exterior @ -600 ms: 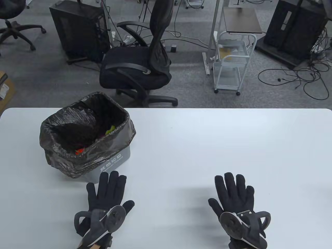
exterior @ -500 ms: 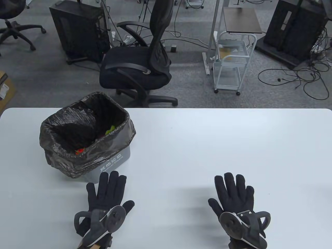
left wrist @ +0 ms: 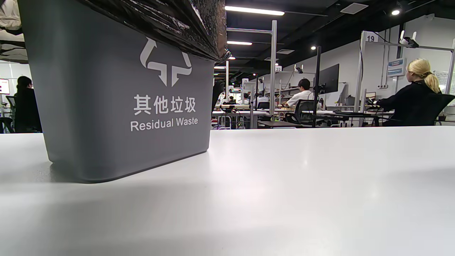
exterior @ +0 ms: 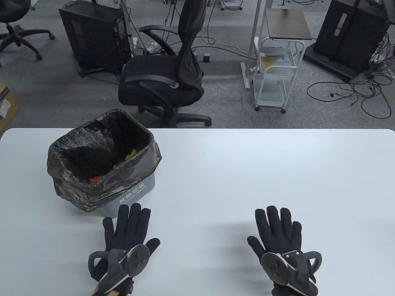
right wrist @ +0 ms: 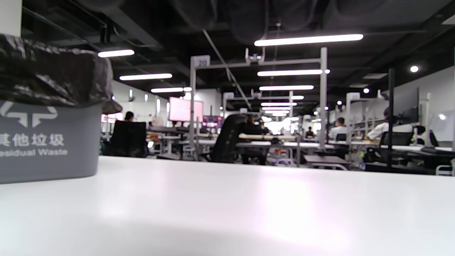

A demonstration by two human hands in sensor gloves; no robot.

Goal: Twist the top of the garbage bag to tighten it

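A grey bin [exterior: 135, 192] marked "Residual Waste" stands at the table's left, lined with a black garbage bag [exterior: 77, 188] whose top is folded over the rim and open. Coloured scraps [exterior: 131, 153] lie inside. My left hand [exterior: 128, 226] lies flat on the table, fingers spread, its fingertips just in front of the bin. My right hand [exterior: 277, 229] lies flat and empty far to the right. The bin fills the left of the left wrist view [left wrist: 121, 99] and shows at the left edge of the right wrist view [right wrist: 46, 142]. Neither wrist view shows fingers.
The white table [exterior: 247, 172] spreads right of the bin. Beyond its far edge stand a black office chair [exterior: 172, 71] and a white trolley [exterior: 276, 77].
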